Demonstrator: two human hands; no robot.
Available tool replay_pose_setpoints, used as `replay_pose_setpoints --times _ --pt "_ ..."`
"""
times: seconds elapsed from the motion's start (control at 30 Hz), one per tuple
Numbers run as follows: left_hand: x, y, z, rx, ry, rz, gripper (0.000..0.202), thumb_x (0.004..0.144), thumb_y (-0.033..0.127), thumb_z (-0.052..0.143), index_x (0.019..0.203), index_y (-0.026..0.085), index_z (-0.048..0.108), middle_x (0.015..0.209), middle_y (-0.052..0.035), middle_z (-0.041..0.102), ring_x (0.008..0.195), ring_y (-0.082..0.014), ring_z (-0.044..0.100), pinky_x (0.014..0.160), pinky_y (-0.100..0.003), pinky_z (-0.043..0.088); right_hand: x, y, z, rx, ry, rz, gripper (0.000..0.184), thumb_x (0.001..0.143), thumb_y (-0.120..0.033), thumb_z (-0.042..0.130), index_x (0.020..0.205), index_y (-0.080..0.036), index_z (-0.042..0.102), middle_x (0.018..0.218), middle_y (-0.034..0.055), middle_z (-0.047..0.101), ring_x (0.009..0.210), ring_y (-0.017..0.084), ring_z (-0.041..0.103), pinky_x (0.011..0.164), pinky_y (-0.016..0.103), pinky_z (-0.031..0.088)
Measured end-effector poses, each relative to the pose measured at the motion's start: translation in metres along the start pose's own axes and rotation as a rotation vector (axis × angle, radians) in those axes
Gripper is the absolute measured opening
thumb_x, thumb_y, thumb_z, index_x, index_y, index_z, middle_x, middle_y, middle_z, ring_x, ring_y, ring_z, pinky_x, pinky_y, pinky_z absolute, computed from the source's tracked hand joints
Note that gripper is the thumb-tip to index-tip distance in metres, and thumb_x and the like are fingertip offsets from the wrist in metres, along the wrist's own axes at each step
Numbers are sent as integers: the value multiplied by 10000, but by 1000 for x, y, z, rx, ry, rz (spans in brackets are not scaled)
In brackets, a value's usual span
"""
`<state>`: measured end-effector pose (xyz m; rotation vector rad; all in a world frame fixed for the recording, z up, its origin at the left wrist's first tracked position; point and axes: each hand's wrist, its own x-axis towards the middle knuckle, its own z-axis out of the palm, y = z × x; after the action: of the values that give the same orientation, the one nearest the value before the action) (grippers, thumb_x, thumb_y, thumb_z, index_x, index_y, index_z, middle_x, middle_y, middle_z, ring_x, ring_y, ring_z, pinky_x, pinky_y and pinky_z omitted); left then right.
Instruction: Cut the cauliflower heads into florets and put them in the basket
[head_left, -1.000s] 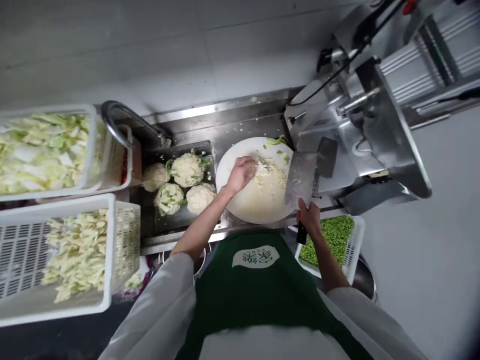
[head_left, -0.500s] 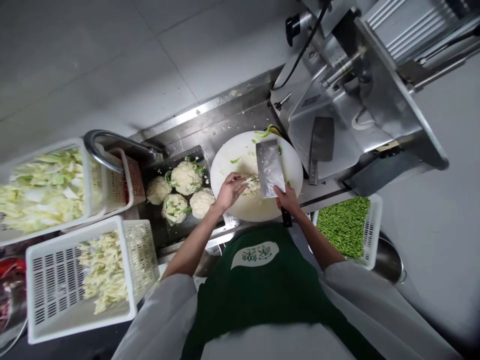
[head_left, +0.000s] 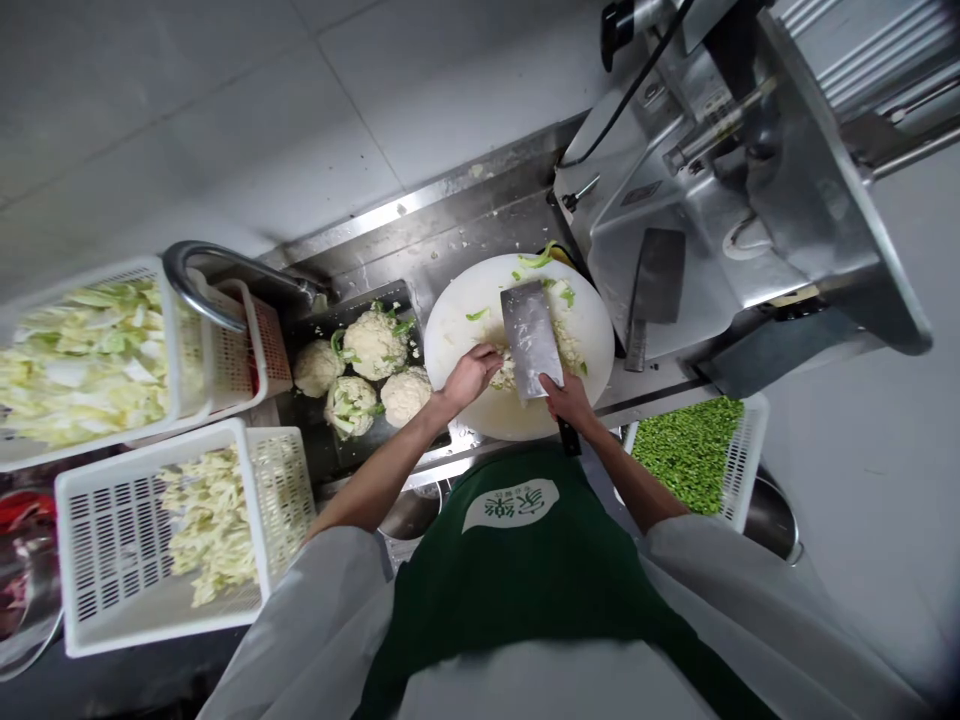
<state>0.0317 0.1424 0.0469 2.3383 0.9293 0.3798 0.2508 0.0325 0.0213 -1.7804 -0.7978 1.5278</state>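
Note:
My right hand (head_left: 568, 399) is closed round the black handle of a cleaver (head_left: 531, 335). Its broad blade lies across the middle of a round white cutting board (head_left: 456, 310), partly hiding what is under it. On the blade's left side, my left hand (head_left: 472, 376) has its fingers bent together against a piece of cauliflower (head_left: 505, 373); the fingertips are partly hidden. Chopped cauliflower bits (head_left: 571, 352) lie along the blade's right side. Green leaf scraps (head_left: 538, 258) are scattered at the board's far edge.
Whole cauliflower heads (head_left: 373, 343) sit in the sink at left, beneath a curved faucet (head_left: 187, 285). A white basket (head_left: 154, 600) holds cauliflower florets; another basket (head_left: 176, 350) holds cut cabbage. At right are a slicing machine (head_left: 810, 190), a second cleaver (head_left: 660, 280) and a basket of chopped greens (head_left: 739, 470).
The cleaver has shifted slightly left across the cauliflower, and more chopped bits show on its right. My left fingers have drawn closer together. The whole view has shifted a little.

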Motion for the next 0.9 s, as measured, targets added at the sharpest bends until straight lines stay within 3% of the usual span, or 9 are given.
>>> replay_pose_setpoints --times 0.33,0.57,0.73,0.83,0.9 --pt "-8 -6 1 17 34 -40 279 1053 254 479 1011 190 747 1028 -78 678 965 -199 662 896 -333 574 20 -2 27 -123 -4 -181 430 919 -659 560 812 -246 510 489 -41 468 378 144 477 404 282 368" --pt "-14 -13 0 29 69 -49 287 1061 291 484 970 186 735 998 -73 680 933 -197 669 862 -316 567 28 -17 49 -242 -40 -161 371 1000 -552 486 910 -207 590 499 -49 476 410 154 503 469 280 415" --pt "-36 -19 -6 29 109 -127 292 1055 344 509 949 177 723 963 -89 677 900 -211 665 838 -338 569 26 -34 86 -394 -38 -173 308 1042 -428 478 947 -179 632 621 10 593 630 180 629 640 266 478" --pt "-57 -20 -2 -6 208 -211 238 1017 379 596 1089 182 709 1027 -98 679 953 -220 662 877 -354 572 18 -41 102 -558 -4 -192 282 1054 -364 472 1022 -146 649 863 109 710 868 232 682 771 284 489" --pt "-71 -19 5 -34 293 -284 311 975 385 667 1210 182 677 1027 -91 666 932 -211 657 874 -352 572 12 -46 107 -652 -11 -192 292 1063 -340 454 1084 -125 649 999 156 732 957 256 683 814 296 480"
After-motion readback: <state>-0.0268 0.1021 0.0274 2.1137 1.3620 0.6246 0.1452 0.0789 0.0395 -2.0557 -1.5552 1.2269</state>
